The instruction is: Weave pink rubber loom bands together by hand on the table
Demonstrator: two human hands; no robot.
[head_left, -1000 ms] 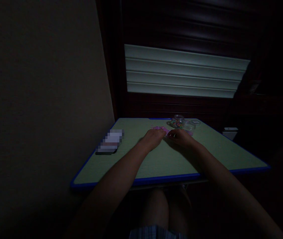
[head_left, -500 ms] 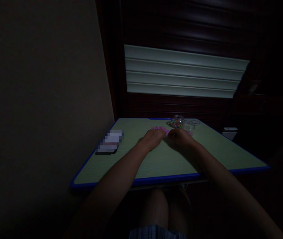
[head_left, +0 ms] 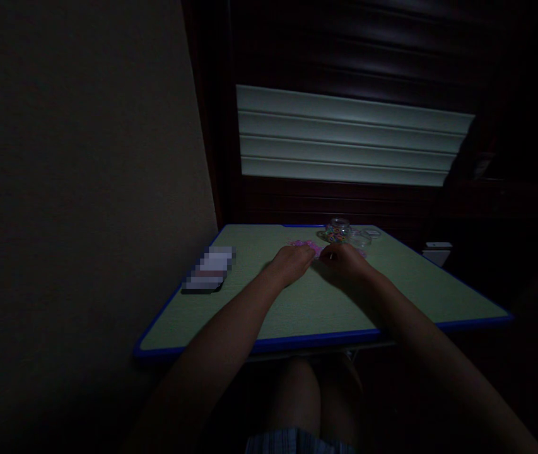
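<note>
Nearest, a patterned cloth [head_left: 297, 441] lay over the lap, and both forearms reached across the green, blue-edged surface [head_left: 325, 309]. A flat object [head_left: 210, 268], blurred into blocks, lay near the left edge. Further in, the left hand [head_left: 293, 261] was curled palm down, its fingertips against the near side of a loose cluster of pink pieces [head_left: 304, 244]. The right hand [head_left: 348, 260] was just beside it, fingers bent in toward the thumb; whether either hand gripped a piece could not be told.

The handling looked to be midway: the pink cluster lay spread out, seemingly not all dealt with, and nothing finished could be made out. How many pieces were left was too dark to judge.

Just beyond the right hand was a clear container [head_left: 358, 239], then a clear jar [head_left: 337, 228] with multicoloured contents and a clear lid [head_left: 371, 233]. Behind stood a pale slatted panel [head_left: 344, 139].
</note>
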